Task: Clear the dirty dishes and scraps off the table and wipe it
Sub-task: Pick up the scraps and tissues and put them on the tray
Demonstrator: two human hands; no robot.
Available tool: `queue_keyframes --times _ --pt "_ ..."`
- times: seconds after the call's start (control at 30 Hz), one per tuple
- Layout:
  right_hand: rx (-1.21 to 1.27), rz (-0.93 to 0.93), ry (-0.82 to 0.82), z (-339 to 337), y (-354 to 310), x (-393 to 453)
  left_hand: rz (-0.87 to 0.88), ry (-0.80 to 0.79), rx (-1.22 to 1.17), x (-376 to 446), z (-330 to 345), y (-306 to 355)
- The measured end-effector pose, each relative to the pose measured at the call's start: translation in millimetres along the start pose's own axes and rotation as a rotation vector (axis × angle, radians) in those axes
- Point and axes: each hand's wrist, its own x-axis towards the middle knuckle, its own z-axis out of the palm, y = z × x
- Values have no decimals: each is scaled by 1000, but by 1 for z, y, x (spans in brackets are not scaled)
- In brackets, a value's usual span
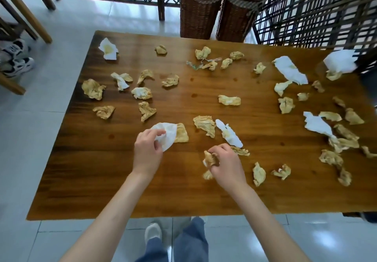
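Observation:
Several crumpled, yellow-stained tissues lie scattered over the wooden table (183, 190). My left hand (147, 149) pinches a mostly white tissue (168, 134) near the table's middle front; its far end is stained yellow and touches the table. My right hand (224, 162) grips a wad of stained tissue scraps (210, 158), with another scrap (208, 175) showing below the palm. A white tissue (229, 133) and a brown crumpled tissue (205, 125) lie just beyond my right hand.
Two wicker baskets (201, 10) stand on the floor behind the table's far edge. A lattice chair (318, 10) sits at the far right with a white tissue pack (340, 60) by it. Wooden chair legs (24, 12) and sneakers (16, 57) are at the left.

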Motion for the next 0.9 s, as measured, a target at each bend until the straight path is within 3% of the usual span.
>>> queue_keyframes --times 0.27,0.43,0.63,0.77,0.9 --pt "-66 13 -2 -29 55 33 -17 -147 109 26 56 29" --pt "-183 9 -118 -28 79 48 -79 -221 282 35 74 31" --pt "-144 -11 -306 -10 92 52 -200 -388 448 40 91 20" --pt "-258 -74 -362 -1 97 56 -207 -321 353 34 97 21" --pt "-283 -141 -224 2 98 56 -163 -240 287 30 99 26"
